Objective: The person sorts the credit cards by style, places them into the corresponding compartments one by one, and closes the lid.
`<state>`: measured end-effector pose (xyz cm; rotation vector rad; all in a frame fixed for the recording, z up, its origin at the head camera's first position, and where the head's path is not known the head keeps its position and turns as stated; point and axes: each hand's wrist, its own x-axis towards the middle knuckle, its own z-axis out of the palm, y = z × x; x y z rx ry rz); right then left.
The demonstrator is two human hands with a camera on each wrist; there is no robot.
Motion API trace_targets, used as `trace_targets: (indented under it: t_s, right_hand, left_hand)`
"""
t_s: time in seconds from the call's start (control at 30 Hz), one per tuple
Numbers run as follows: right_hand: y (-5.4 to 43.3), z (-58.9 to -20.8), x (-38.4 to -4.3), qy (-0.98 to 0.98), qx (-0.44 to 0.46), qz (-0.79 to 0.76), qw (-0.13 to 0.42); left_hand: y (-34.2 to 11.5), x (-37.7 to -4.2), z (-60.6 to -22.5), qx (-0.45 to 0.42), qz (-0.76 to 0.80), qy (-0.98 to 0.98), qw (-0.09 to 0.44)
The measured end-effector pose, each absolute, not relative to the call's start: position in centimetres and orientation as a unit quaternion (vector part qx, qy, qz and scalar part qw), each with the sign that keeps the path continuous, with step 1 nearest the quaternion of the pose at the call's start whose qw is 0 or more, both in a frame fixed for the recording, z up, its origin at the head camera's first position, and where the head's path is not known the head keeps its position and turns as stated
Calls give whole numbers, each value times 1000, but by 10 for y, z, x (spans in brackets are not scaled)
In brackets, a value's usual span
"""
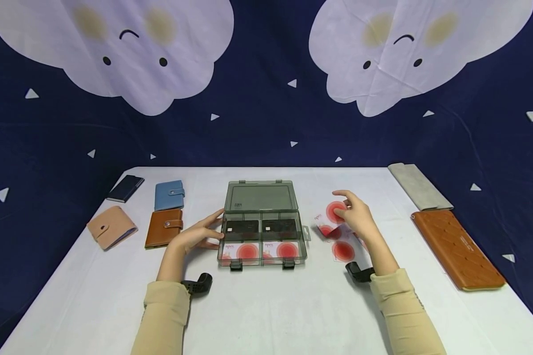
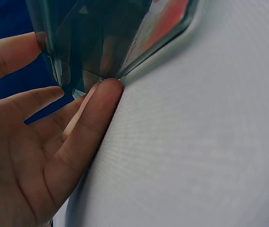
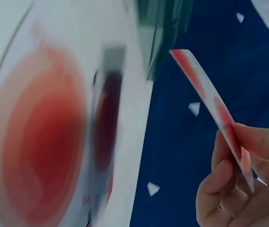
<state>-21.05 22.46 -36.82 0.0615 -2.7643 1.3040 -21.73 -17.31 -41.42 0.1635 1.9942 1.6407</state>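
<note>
My right hand pinches a white card with red circles above the table, right of the box; in the right wrist view the card appears nearly edge-on. Below it lie more red-and-white cards, partly overlapping. The clear grey-green plastic box lies with its lid raised at the back. Black chip cards fill its two rear compartments, and red-and-white cards its two front ones. Along the box's left side, my left hand touches the wall with extended fingers; the left wrist view shows a fingertip at the corner.
Left of the box lie a blue wallet, a brown wallet, a pink-beige wallet and a dark card holder. At the right edge are a grey wallet and a long brown purse. A patterned dark-blue cloth hangs behind.
</note>
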Motion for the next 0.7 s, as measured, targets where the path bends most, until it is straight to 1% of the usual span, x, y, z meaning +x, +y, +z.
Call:
trace_targets:
  t_s: [0.1, 0.17, 0.37, 0.53, 0.7]
  right_hand:
    - [214, -364, -208, -882, 23, 468, 51]
    - [206, -361, -207, -865, 28, 500, 45]
    - [173, -356, -203, -826, 49, 561, -9]
    - [140, -356, -197, -818, 100, 564, -51]
    - [109, -364, -191, -829, 137, 538, -65]
  left_hand:
    - [-173, -217, -414, 61, 608, 743, 273]
    - [-173, -217, -414, 60, 608, 744, 272]
    - [-173, -217, -416, 61, 602, 746, 278]
    - [-174, -217, -415, 63, 606, 743, 277]
    - [-174, -218, -415, 64, 608, 742, 275]
